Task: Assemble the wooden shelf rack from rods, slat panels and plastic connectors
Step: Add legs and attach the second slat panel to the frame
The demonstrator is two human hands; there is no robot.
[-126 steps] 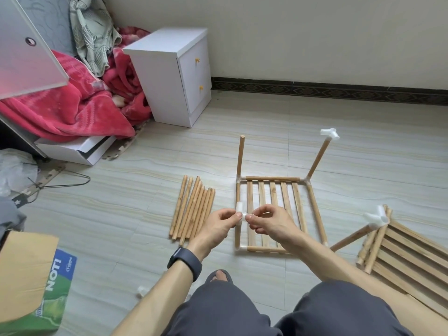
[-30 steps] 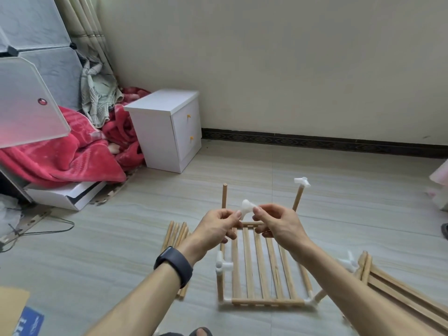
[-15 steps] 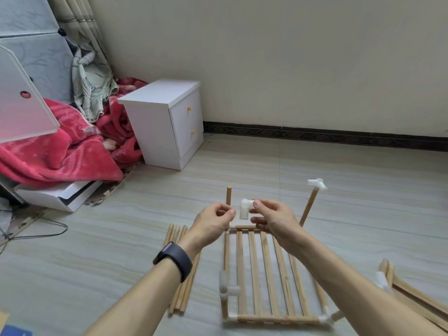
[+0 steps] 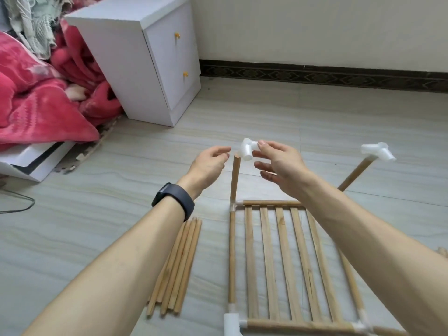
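Head view: right hand (image 4: 278,163) pinches the white connector (image 4: 248,151) just above the bare top of the upright rod (image 4: 234,180), apparently to cap it, left hand (image 4: 208,163) loosely spread and empty beside that rod, probably to steady it, slat panel (image 4: 278,263) flat on the floor (image 4: 72,226).

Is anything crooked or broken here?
Nothing looks broken. The far right rod leans well outward with its white connector on top, while the far left rod stands nearly straight. That one is bare; the right hand holds a loose connector just above it.
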